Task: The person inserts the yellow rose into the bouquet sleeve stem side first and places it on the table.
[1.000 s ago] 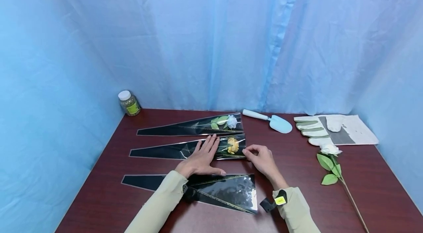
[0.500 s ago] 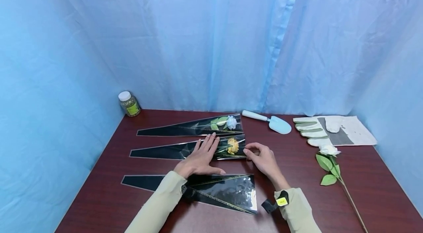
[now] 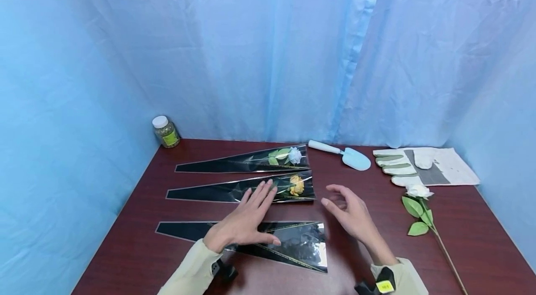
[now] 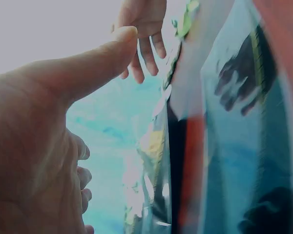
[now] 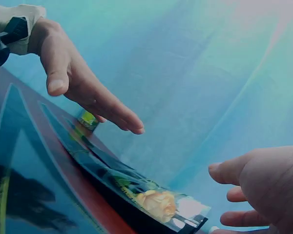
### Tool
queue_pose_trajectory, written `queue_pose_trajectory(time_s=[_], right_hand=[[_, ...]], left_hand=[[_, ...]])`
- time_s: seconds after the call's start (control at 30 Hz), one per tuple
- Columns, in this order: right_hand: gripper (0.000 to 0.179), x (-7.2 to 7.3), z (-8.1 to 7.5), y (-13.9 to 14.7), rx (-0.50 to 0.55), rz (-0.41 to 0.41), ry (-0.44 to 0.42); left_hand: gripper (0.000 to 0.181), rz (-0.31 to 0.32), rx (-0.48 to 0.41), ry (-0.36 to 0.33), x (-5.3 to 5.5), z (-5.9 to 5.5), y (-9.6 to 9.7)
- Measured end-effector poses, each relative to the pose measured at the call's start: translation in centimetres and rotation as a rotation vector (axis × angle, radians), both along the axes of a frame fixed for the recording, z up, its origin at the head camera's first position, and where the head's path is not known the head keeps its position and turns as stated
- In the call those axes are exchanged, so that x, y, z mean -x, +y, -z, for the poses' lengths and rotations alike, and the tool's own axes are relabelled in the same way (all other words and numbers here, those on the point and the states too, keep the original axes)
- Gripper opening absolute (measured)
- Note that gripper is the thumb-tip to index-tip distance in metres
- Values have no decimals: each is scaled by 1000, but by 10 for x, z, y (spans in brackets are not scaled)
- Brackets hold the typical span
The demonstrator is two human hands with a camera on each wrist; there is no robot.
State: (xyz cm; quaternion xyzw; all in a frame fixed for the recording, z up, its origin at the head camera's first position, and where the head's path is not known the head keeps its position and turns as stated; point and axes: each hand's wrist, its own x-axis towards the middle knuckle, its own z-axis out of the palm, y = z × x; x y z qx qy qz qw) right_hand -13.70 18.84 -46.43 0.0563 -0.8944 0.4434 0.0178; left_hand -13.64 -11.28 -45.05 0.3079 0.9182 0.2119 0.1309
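A yellow rose (image 3: 297, 185) lies inside a dark, tapered clear-fronted flower sleeve (image 3: 201, 193) at the middle of the table. My left hand (image 3: 244, 223) is spread above it, fingers straight; the right wrist view shows a gap beneath this hand (image 5: 83, 80). Right of the sleeve's wide end, my right hand (image 3: 351, 215) is in the air, loosely curved around nothing. Behind lies another sleeve (image 3: 222, 163) with a pale blue rose (image 3: 295, 155). Nearest me is a flat sleeve (image 3: 299, 241) with no flower visible in it, partly covered by my left hand.
A white rose (image 3: 418, 191) with a long stem lies at the right. Behind it are white-and-green gardening gloves (image 3: 398, 164). A light blue trowel (image 3: 355, 159) lies at the back. A white-capped jar (image 3: 167, 133) stands in the back left corner.
My right hand has let go of the yellow rose sleeve's corner and moved right, toward me. My left hand has lifted off that sleeve and drawn back slightly.
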Motion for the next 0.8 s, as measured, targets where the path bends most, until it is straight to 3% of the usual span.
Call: queue_pose_trajectory(time_s=[0.27,0.6,0.8], right_hand=[[52,-33,14,5,-120,-61,20],[60,-64,39,10,-253,-126,154],[72,-75,53,14,-264,-159,197]], left_hand=[[111,73,-27,-78,-25,20,7],[110,144,1,-30,-35,38,16],[109,172,13,10,-38,45,19]])
